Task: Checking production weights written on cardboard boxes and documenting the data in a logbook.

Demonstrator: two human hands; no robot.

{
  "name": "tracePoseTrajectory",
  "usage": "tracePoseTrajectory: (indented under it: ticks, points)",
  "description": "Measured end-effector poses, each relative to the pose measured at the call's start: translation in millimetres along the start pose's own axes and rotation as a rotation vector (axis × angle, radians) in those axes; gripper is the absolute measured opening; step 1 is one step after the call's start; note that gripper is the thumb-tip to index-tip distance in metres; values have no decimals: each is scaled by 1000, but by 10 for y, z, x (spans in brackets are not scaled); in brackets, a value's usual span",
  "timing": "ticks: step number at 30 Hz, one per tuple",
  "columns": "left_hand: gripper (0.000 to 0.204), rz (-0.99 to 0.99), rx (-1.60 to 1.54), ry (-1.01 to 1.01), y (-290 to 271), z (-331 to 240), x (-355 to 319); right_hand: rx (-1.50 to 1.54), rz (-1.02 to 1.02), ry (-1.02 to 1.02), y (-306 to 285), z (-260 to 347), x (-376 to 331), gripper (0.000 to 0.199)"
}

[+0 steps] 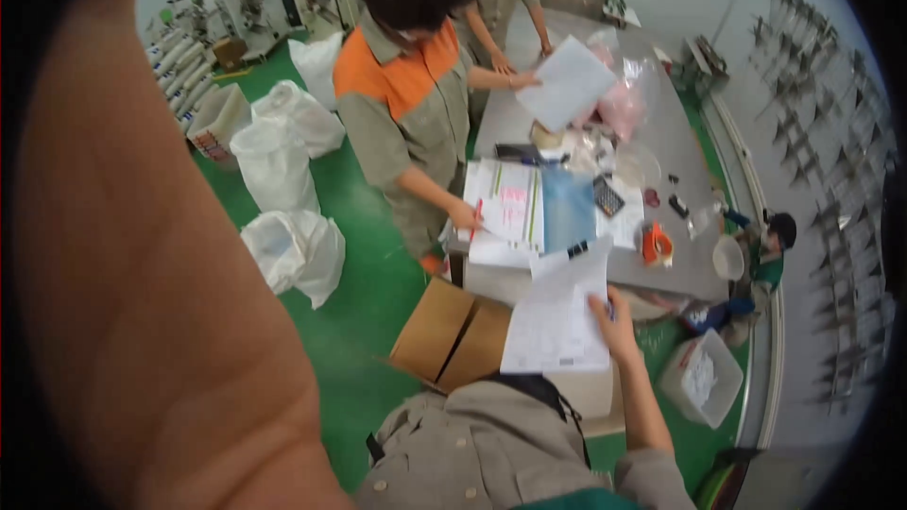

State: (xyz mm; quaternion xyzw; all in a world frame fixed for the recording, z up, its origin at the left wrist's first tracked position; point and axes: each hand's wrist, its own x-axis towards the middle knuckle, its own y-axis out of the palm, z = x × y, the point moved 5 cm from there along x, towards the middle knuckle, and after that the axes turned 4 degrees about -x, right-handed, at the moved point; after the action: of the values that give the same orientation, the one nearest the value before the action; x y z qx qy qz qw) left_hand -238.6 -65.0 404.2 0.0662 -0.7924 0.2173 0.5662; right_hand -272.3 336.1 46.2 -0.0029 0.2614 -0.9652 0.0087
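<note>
Fingers of your left hand cannot be made out: it fills the left of the view as a blurred, skin-coloured mass close to the lens, so I cannot tell whether they are apart or together. While it hangs there it hides everything on that side, and you could knock something unseen.

Right of it, three white plastic sacks stand on the green floor, unlabelled as far as I can see. A co-worker in an orange and grey jacket leans over the grey worktop, one hand on a stack of white printed forms with pink marks at its near left corner. Below the near edge stands an open brown cardboard box.

Your right hand is clamped on the right edge of a white printed sheet of paper, thumb on top, holding it in the air above the box and just off the near edge. Gripped on one side only, the sheet may sag, crease or slip down into the box.

Further right on the worktop lie a translucent blue folder, a black calculator and a small orange object; towards the far end a second co-worker's hand holds a blank white sheet over pink plastic bags. A clear plastic bin with white contents sits on the floor at the right.
</note>
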Motion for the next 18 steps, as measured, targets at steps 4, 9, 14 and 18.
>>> tracePoseTrajectory:
  ticks: [4,9,14,18]
  points:
    - [108,-84,-49,-57,115,51,-82,-15,-37,-55,78,125,336,27]
    - [107,-136,-141,-131,407,82,-124,28,-36,19,70,75,292,30]
    - [107,-169,-148,-232,171,239,-99,218,-63,-76,-66,573,510,36]
    - [106,-188,-197,-253,495,114,-306,365,-54,48,-93,714,308,36]
